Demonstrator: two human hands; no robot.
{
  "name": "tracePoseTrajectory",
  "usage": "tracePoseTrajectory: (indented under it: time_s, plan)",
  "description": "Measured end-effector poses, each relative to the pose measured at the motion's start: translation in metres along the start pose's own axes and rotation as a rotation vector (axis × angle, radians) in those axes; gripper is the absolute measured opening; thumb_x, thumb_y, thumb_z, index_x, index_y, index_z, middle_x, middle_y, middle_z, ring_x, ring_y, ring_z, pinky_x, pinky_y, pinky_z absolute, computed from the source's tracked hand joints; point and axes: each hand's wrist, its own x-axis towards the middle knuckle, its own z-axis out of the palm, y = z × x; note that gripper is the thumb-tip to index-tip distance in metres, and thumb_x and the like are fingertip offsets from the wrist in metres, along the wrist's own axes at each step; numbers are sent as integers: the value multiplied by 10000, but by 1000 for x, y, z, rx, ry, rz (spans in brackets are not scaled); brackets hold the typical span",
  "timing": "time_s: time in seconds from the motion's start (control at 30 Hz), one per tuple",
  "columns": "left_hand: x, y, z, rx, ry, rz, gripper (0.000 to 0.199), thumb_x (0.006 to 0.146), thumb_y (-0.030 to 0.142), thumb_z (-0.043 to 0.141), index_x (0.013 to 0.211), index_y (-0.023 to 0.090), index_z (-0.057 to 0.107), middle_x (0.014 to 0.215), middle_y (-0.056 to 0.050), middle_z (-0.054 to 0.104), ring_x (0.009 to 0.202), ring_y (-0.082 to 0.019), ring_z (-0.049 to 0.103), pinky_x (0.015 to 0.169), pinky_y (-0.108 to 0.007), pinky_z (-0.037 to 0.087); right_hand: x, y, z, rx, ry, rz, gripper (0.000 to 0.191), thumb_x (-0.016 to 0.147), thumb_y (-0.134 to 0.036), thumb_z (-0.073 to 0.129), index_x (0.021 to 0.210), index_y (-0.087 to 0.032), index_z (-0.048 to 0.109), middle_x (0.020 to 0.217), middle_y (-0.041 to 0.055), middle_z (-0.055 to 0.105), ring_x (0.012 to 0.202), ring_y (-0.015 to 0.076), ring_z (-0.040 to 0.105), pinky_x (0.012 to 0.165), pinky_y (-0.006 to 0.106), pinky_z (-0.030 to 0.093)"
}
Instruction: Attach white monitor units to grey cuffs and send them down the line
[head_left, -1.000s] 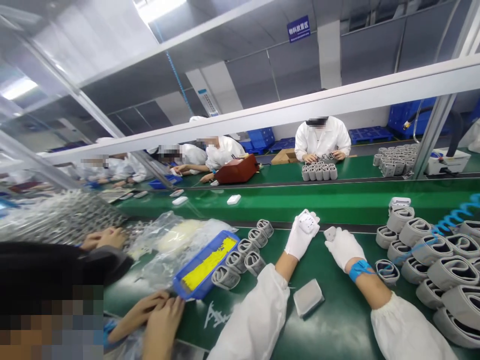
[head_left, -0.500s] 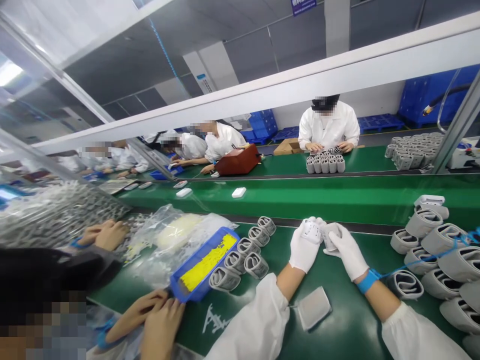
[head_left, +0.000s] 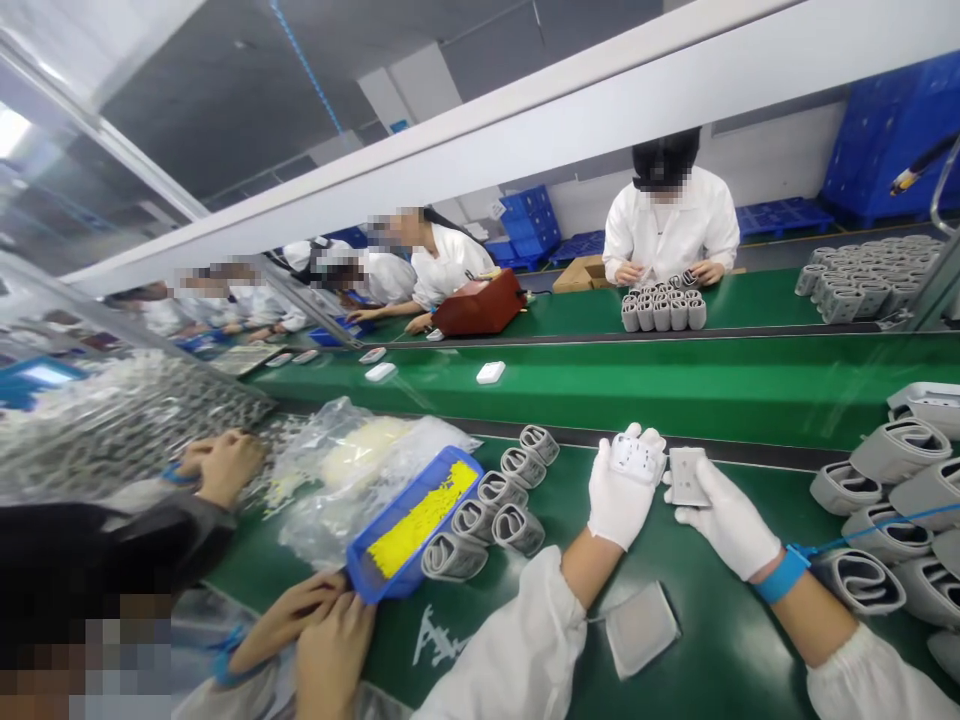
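Note:
My left hand (head_left: 621, 500), in a white glove, is palm up with a white plastic piece (head_left: 636, 457) with small dark slots resting in its curled fingers. Just right of it, my right hand (head_left: 731, 520), also gloved, grips a flat grey piece (head_left: 688, 477) with small marks on its face. The two pieces are apart. Below the hands, a grey-faced flat piece with a pale rim (head_left: 643, 628) lies on the green table (head_left: 720, 650).
Rolled grey bands (head_left: 501, 492) stand left of my hands; more are stacked (head_left: 900, 500) at the right. A blue bin (head_left: 358, 570) holds yellow bits beside a plastic bag (head_left: 337, 470). A neighbour's hands (head_left: 330, 640) are near it. White pieces (head_left: 491, 373) lie on the green belt.
My right hand has moved slightly right, away from my left hand, and the grey piece now shows its flat face. The view has shifted a little.

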Motion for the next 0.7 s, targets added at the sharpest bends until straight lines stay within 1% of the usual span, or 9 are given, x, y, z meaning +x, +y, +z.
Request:
tracePoseTrajectory:
  time_s: [0.07, 0.13, 0.2, 0.27, 0.33, 0.5, 0.6, 0.7]
  plan:
    - [-1, 1, 3, -8, 39, -11, 578, 1082, 605, 436, 1308, 146, 702, 1430, -188, 681, 1312, -348, 680, 1074, -473, 572, 4, 4, -5, 68, -2, 1, 386, 934, -487, 764, 1268, -297, 738, 1299, 92, 784, 1007, 248, 777, 751, 347, 651]
    - [-1, -1, 4, 3, 31, 6, 590, 1082, 611, 429, 1313, 139, 696, 1429, -196, 679, 1300, -346, 687, 1088, -474, 561, 7, 4, -8, 153, -49, 24, 357, 930, -416, 768, 1271, -317, 728, 1430, 73, 730, 1200, 277, 744, 938, 450, 647]
    - [-1, -4, 2, 28, -28, 45, 578, 1086, 594, 428, 1317, 134, 693, 1410, -198, 688, 1293, -338, 691, 1116, -471, 541, 5, 1, -7, 242, -140, 60, 373, 932, -380, 765, 1290, -286, 721, 1500, 83, 685, 1349, 283, 673, 1104, 510, 576]
    - [-2, -6, -2, 71, -101, 81, 561, 1085, 576, 442, 1332, 137, 690, 1405, -189, 694, 1314, -331, 679, 1160, -468, 508, 2, -4, -3, 292, -215, 79, 407, 911, -342, 793, 1300, -242, 726, 1506, 101, 680, 1408, 281, 632, 1199, 510, 506]
    - [-3, -8, -5, 134, -159, 108, 549, 1074, 567, 474, 1352, 145, 688, 1421, -180, 691, 1365, -331, 647, 1214, -471, 459, -2, -8, 1, 264, -233, 65, 444, 880, -326, 830, 1301, -221, 737, 1495, 107, 688, 1422, 291, 621, 1229, 508, 478]
    - [-9, -14, -9, 343, -265, 185, 578, 994, 563, 636, 1405, 157, 667, 1485, -176, 657, 1488, -362, 533, 1306, -510, 333, -4, -7, 4, 164, -154, 49, 475, 858, -436, 856, 1273, -228, 753, 1447, 124, 717, 1408, 332, 634, 1169, 543, 532]
    - [-10, -17, -10, 463, -303, 237, 584, 957, 531, 709, 1409, 164, 670, 1525, -171, 628, 1506, -363, 511, 1328, -505, 292, -3, -2, 4, 134, -127, 18, 504, 860, -438, 861, 1294, -212, 741, 1439, 140, 719, 1398, 335, 642, 1166, 532, 535]
    - [-11, -17, -11, 541, -321, 273, 544, 970, 496, 721, 1409, 176, 680, 1565, -152, 599, 1530, -346, 484, 1344, -469, 264, -4, 0, 4, 133, -114, -7, 510, 855, -413, 872, 1303, -207, 741, 1431, 137, 725, 1382, 325, 653, 1160, 508, 542]
